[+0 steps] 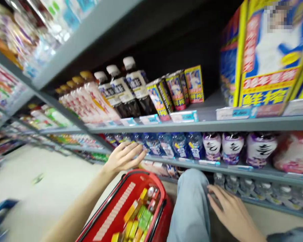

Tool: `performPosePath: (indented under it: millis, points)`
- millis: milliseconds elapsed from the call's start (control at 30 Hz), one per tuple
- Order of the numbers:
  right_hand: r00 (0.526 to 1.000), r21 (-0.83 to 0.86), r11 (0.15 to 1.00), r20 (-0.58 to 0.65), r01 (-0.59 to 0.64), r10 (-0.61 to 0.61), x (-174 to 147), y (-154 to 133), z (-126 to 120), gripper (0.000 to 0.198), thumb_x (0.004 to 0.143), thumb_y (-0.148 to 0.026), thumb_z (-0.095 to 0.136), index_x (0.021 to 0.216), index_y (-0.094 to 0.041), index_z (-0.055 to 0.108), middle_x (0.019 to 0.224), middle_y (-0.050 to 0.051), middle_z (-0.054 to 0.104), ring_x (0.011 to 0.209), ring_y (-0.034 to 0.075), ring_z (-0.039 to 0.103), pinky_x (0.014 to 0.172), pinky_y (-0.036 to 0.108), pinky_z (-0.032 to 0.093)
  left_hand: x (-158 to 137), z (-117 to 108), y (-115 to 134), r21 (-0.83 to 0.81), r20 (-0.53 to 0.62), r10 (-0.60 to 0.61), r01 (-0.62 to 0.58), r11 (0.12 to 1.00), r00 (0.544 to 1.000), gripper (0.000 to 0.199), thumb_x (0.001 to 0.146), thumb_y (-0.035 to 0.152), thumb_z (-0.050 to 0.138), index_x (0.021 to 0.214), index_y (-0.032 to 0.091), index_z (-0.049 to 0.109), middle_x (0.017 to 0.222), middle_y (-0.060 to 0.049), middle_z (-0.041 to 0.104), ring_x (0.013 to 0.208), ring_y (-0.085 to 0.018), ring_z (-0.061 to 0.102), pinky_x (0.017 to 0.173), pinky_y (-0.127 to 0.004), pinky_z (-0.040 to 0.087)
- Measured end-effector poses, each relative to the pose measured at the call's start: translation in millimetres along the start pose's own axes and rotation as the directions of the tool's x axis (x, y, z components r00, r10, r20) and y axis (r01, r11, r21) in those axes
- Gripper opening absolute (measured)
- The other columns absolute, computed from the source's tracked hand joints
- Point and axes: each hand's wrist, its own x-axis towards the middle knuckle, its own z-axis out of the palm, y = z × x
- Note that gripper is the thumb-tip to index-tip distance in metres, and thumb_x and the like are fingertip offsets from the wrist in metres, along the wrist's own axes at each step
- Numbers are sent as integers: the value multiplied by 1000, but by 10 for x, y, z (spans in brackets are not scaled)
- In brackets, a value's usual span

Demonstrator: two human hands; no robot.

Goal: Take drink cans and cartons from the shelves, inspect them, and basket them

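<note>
My left hand [127,156] is stretched out above the far end of a red shopping basket [116,208], fingers extended, with nothing in it. Several small yellow, green and red packages [138,215] lie inside the basket. Low on the right, beside my knee in light blue jeans [193,201], is my right hand [228,208]. Its fingers are extended, the tips close to the knee, and it holds nothing. Blue-labelled drink bottles [180,146] stand on the shelf just beyond my left hand.
On the shelf above are dark bottles with white caps [136,84], pink-white bottles [91,94], small yellow juice cartons [194,84] and large boxes [270,57]. Purple-labelled bottles [232,148] stand below, with clear bottles [257,188] at the bottom. Pale floor [27,181] stretches left.
</note>
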Motion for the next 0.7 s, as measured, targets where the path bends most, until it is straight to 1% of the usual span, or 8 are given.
performPosePath:
  millis: [100, 167, 267, 333, 433, 533, 633, 700]
  points:
    - [997, -52, 999, 75, -12, 16, -44, 3, 11, 34, 103, -39, 43, 130, -25, 58, 122, 8, 72, 104, 25, 73, 79, 36, 62, -500, 124, -11, -78, 252, -89, 112, 991, 964, 22, 89, 22, 60, 109, 31, 67, 94, -5, 74, 89, -20, 69, 82, -37, 53]
    - [993, -58, 998, 119, -7, 14, -62, -5, 40, 44, 103, -44, 45, 141, -24, 50, 137, 8, 64, 119, 28, 66, 88, 40, 60, -837, 255, 0, -50, 409, -237, 281, 958, 881, 19, 91, 27, 54, 103, 24, 68, 90, -9, 72, 88, -21, 67, 81, -38, 52]
    - [979, 6, 1000, 204, 11, -12, -89, -53, 100, 58, 101, -46, 47, 154, -24, 37, 158, 9, 43, 140, 31, 49, 107, 46, 51, -1360, 487, 77, 93, 650, -494, 584, 806, 578, 29, 93, 32, 44, 101, 18, 68, 102, -14, 71, 99, -25, 65, 91, -40, 49]
    - [967, 37, 999, 252, 29, -37, -110, -98, 145, 63, 101, -46, 49, 157, -24, 32, 165, 8, 31, 148, 33, 36, 114, 51, 44, -1688, 642, 175, 163, 730, -550, 679, 716, 405, 34, 94, 30, 39, 106, 16, 67, 111, -15, 70, 100, -25, 65, 92, -40, 49]
    - [951, 21, 998, 305, 52, -56, -130, -141, 206, 64, 100, -46, 50, 158, -26, 30, 169, 6, 21, 154, 35, 20, 117, 57, 40, -2105, 870, 381, 183, 820, -515, 738, 650, 250, 32, 94, 29, 41, 108, 17, 67, 112, -12, 71, 91, -23, 66, 83, -36, 51]
    - [937, -1, 1000, 348, 31, -28, -123, -135, 234, 58, 102, -42, 48, 157, -29, 34, 170, 2, 19, 156, 33, 16, 114, 54, 45, -2428, 1089, 653, 164, 917, -387, 790, 591, 99, 26, 94, 38, 55, 100, 17, 69, 94, -6, 72, 81, -18, 66, 77, -33, 54]
    - [929, -11, 1000, 371, -3, 7, -105, -113, 235, 55, 102, -41, 47, 155, -32, 37, 170, 0, 17, 156, 32, 18, 110, 50, 50, -2663, 1309, 969, 110, 961, -273, 839, 534, 48, 30, 95, 43, 63, 100, 13, 67, 91, -4, 69, 80, -16, 66, 77, -35, 57]
    - [928, -16, 1000, 372, -15, 19, -97, -110, 236, 54, 102, -41, 47, 154, -31, 38, 170, 0, 16, 156, 32, 18, 111, 51, 49, -2756, 1485, 1171, 58, 951, -291, 866, 497, 103, 30, 96, 40, 62, 108, 13, 66, 100, -6, 69, 87, -17, 67, 80, -37, 58]
